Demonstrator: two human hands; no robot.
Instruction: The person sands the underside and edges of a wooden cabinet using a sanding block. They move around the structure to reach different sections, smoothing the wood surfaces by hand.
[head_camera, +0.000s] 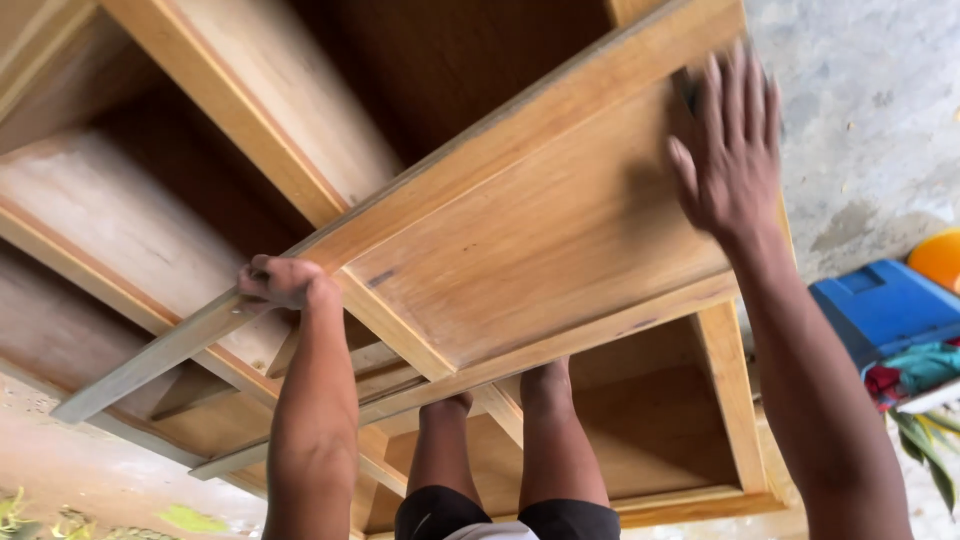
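Left hand (283, 282) is closed in a fist around the lower rail of a wooden door panel (530, 225), gripping the frame near the panel's left end where the rail runs out past the corner joint. Right hand (728, 150) lies flat and open on the panel's face near its far right end, fingers spread and pointing away from the body; it looks blurred, so whether it presses or slides there is hard to say. The panel lies tilted over an open wooden cabinet (150, 230) that rests on its back, shelves and dividers showing beneath. Its long axis runs from the lower left, by the fist, up toward the upper right, under the open palm, so the two hands sit at opposite ends of it, with the left nearer the body and the right stretched farther out. Below the panel, the person's legs in dark shorts (520, 518) stand inside the cabinet frame. Off to the right, on the concrete floor (860, 120), sit a blue box (880, 305), something orange (940, 260) and some coloured cloth (915, 370).
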